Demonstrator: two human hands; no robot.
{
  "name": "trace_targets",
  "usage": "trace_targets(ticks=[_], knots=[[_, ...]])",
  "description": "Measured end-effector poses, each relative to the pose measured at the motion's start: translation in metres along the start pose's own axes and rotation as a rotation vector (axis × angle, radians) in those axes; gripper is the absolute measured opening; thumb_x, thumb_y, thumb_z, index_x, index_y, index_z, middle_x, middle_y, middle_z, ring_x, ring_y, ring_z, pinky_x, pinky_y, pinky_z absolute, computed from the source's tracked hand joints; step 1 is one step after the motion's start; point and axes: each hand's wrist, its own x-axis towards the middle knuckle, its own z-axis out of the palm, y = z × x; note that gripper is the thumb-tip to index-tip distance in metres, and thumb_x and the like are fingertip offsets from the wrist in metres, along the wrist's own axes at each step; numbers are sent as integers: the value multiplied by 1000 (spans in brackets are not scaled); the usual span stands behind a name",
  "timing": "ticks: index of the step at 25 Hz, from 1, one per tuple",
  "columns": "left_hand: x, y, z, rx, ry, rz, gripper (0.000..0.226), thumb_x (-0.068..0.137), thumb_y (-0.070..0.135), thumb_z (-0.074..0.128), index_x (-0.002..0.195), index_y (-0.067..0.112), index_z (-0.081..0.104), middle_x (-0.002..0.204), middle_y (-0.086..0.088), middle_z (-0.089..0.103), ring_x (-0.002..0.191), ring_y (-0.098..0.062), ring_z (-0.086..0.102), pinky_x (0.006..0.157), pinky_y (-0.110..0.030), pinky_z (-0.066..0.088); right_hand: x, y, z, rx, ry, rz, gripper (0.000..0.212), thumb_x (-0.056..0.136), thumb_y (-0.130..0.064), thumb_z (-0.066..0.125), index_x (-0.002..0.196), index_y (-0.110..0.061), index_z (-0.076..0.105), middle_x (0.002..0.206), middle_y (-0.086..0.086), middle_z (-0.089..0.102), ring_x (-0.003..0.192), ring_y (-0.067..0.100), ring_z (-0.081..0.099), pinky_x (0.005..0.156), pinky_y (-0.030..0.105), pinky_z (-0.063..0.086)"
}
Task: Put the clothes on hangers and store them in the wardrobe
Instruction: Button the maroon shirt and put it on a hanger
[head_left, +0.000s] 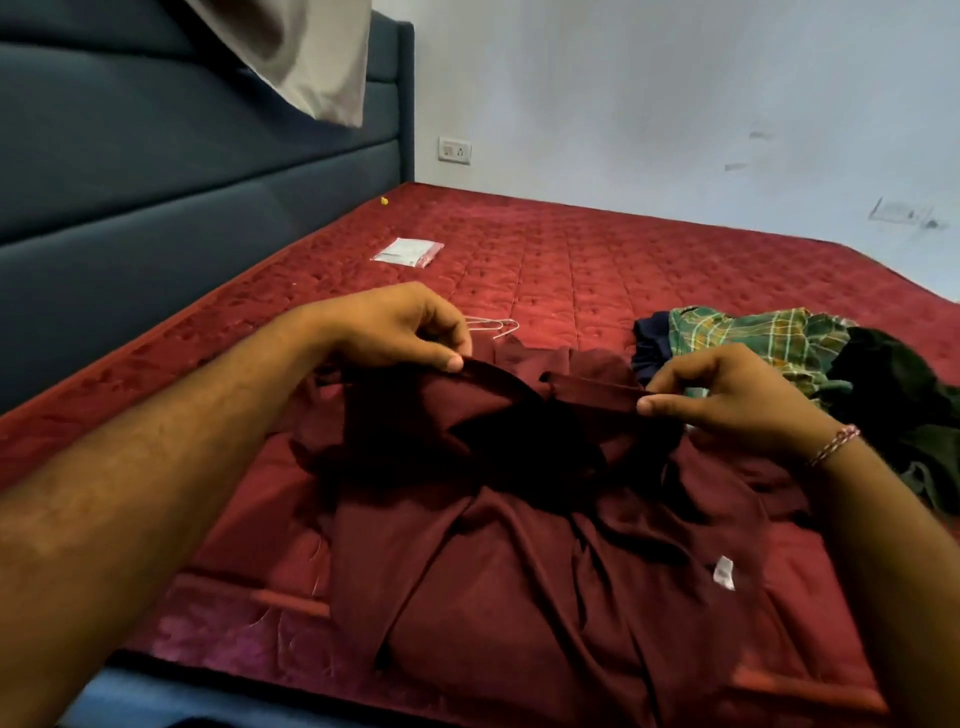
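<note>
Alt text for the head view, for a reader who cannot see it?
Both hands, left hand and right hand, pinch the neckline of a maroon fabric garment spread on a red quilted mattress. Thin metal hangers lie beyond it; a green plaid shirt sits right.

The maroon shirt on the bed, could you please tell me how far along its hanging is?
Nothing looks hung yet. Both hands, left and right, pinch the maroon shirt at its collar. The hanger lies unused behind it. The checked shirt and dark clothes wait.

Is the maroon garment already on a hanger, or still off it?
Off. The maroon cloth garment lies crumpled on the red quilted mattress; the thin wire hangers lie bare beyond it.
</note>
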Motion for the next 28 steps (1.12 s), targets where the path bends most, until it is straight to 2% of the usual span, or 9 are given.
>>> trace_targets(ticks=[3, 5, 7, 9, 11, 14, 19, 21, 28], knots=[[17, 3, -29, -65, -387, -176, 12, 95, -7, 64, 106, -3, 64, 82, 10, 70, 76, -1, 62, 72, -14, 49, 23, -2, -21, 132, -491, 114, 9, 85, -10, 79, 89, -3, 76, 81, 7, 74, 75, 14, 65, 71, 26, 51], [50, 3, -38, 163, -382, -251, 16, 94, -3, 67, 110, 0, 71, 90, 3, 74, 85, -8, 67, 81, -24, 52, 49, 2, -21, 71, -497, 205, 5, 89, -7, 77, 86, -3, 75, 80, 7, 71, 73, 9, 63, 72, 28, 50], [89, -1, -44, 500, 246, -187, 20, 93, 3, 66, 106, 12, 77, 98, -1, 77, 93, -16, 70, 85, -28, 51, 88, 3, -21, -251, 21, 276, 12, 90, -18, 76, 80, -14, 74, 78, 7, 72, 69, 11, 67, 71, 31, 48], [107, 9, -41, 383, 1024, 12, 22, 92, 5, 62, 100, 17, 77, 97, 0, 77, 87, -14, 68, 81, -23, 49, 116, -14, -20, -639, 535, 250, 14, 90, -32, 71, 88, -18, 72, 87, 9, 74, 83, 30, 71, 71, 36, 51], [109, 17, -20, 223, 1255, 131, 26, 90, 3, 58, 101, 18, 76, 98, 3, 76, 88, -12, 66, 83, -22, 50, 124, -30, -9, -681, 661, 185, 17, 89, -36, 68, 93, -20, 72, 90, 8, 74, 86, 36, 69, 72, 39, 54], [91, 4, 51, 59, 1147, 73, 33, 83, -1, 59, 98, 19, 80, 101, 7, 77, 96, -6, 69, 94, -21, 52, 105, -26, 42, -384, 530, 259, 12, 81, -32, 71, 79, -20, 74, 75, 0, 73, 73, 24, 70, 69, 35, 59], [39, -18, 182, -499, 1044, -219, 18, 87, 4, 69, 91, 16, 82, 90, 10, 79, 88, 0, 72, 82, -18, 53, 36, 1, 164, 438, 327, 448, 20, 87, -12, 73, 68, -13, 70, 62, -2, 67, 58, 10, 57, 59, 31, 47], [28, -17, 205, -732, 1019, -248, 17, 93, 3, 67, 94, 11, 81, 93, 3, 80, 92, -7, 74, 83, -21, 53, 13, 5, 192, 412, 411, 395, 16, 87, -15, 73, 72, -15, 70, 68, -5, 71, 61, 8, 61, 62, 32, 51], [25, -21, 219, -915, 935, -277, 10, 89, 4, 76, 90, 13, 79, 90, -8, 78, 88, -19, 73, 86, -33, 58, -4, 5, 205, 464, 556, 316, 20, 75, -43, 71, 77, -23, 71, 76, -4, 74, 76, 22, 71, 74, 44, 60]])
